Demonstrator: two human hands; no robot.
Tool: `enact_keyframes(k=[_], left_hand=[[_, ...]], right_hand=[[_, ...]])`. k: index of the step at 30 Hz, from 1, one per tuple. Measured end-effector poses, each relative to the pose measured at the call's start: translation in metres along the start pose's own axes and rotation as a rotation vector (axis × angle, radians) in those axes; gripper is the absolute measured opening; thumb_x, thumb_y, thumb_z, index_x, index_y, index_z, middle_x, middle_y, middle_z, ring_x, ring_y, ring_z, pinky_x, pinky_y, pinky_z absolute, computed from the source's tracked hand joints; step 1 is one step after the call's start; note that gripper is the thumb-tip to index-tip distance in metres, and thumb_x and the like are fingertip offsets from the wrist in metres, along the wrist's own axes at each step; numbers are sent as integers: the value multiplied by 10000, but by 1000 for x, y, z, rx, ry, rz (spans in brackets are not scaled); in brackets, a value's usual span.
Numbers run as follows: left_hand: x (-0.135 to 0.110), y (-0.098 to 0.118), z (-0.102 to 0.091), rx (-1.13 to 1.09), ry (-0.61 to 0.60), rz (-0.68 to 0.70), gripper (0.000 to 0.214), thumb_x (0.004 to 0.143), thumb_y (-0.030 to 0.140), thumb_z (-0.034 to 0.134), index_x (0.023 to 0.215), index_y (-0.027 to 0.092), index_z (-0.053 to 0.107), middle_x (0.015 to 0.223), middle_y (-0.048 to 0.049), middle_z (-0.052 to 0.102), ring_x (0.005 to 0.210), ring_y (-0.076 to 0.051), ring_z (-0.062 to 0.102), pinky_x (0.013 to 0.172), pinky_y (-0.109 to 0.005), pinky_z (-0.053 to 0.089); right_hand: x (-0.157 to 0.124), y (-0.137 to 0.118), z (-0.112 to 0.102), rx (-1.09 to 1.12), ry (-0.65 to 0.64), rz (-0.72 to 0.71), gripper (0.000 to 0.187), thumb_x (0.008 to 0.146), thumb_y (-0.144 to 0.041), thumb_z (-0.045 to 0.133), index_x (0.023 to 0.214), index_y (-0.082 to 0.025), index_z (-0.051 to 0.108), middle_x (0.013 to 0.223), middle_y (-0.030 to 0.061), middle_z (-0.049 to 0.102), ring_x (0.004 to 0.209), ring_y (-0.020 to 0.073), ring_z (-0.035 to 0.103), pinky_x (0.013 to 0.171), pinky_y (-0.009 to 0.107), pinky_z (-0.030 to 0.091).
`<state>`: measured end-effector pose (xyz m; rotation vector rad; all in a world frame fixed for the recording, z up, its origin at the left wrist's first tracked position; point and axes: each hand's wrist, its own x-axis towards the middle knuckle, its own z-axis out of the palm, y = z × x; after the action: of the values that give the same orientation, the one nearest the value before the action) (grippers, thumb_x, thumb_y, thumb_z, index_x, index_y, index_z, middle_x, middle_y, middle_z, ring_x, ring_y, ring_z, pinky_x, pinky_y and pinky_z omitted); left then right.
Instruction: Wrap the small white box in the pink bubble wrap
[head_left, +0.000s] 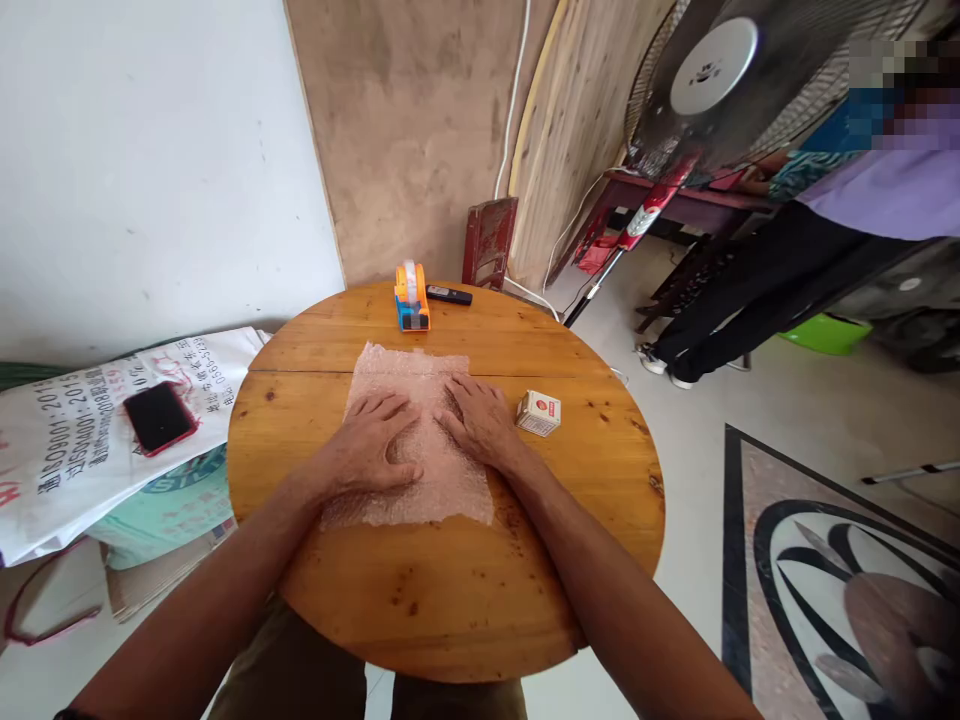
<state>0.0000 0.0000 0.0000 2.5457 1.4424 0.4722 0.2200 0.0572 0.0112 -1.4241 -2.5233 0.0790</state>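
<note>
A sheet of pinkish bubble wrap (409,370) lies flat in the middle of a round wooden table (450,580). My left hand (375,440) rests palm down on the sheet's left half with its fingers spread. My right hand (480,420) lies flat on the right half, fingers stretched out. Neither hand holds anything. Just right of my right hand stands a small white and red box (538,412). At the table's far edge sit an orange and blue tape dispenser (412,296) and a dark slim object (449,295).
Left of the table, printed white sacks (82,440) carry a phone in a red case (159,417). A standing fan (712,80) leans at the upper right. A person in dark trousers (750,290) stands beyond it. A small red stool (489,240) sits behind the table.
</note>
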Motion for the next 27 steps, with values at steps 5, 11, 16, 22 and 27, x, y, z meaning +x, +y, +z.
enact_keyframes(k=[5, 11, 16, 22, 27], left_hand=[[1, 10, -1, -43, 33, 39, 704, 772, 470, 665, 1391, 179, 501, 1516, -174, 395, 1420, -370, 298, 1164, -541, 203], [3, 17, 0, -16, -39, 86, 684, 794, 570, 619, 1367, 207, 530, 1515, -171, 403, 1415, -367, 317, 1159, -562, 181], [4, 16, 1, -30, -38, 94, 700, 786, 600, 611, 1364, 212, 534, 1513, -174, 404, 1410, -378, 317, 1148, -574, 184], [5, 15, 1, -37, -38, 91, 688, 771, 601, 626, 1336, 215, 561, 1507, -185, 406, 1399, -379, 331, 1138, -584, 192], [4, 15, 2, -71, -15, 88, 656, 760, 570, 646, 1322, 241, 569, 1499, -150, 426, 1395, -380, 334, 1145, -587, 180]], right_hand=[[0, 2, 2, 4, 4, 0, 487, 948, -422, 469, 1349, -149, 518, 1473, 154, 472, 1338, 316, 425, 1070, 472, 311], [0, 3, 2, 4, 23, -17, 415, 974, -351, 425, 1322, -152, 534, 1458, 154, 486, 1328, 302, 441, 1049, 457, 331], [2, 6, 3, 41, 28, -1, 399, 975, -357, 420, 1299, -166, 552, 1453, 139, 496, 1307, 295, 462, 1055, 465, 342], [0, 6, -14, 112, 41, -3, 394, 932, -284, 451, 1296, -185, 567, 1425, 119, 526, 1302, 281, 473, 1075, 470, 363], [-23, 16, -55, 83, 40, -56, 356, 900, -339, 525, 1227, -246, 630, 1361, 101, 582, 1293, 316, 481, 1071, 527, 355]])
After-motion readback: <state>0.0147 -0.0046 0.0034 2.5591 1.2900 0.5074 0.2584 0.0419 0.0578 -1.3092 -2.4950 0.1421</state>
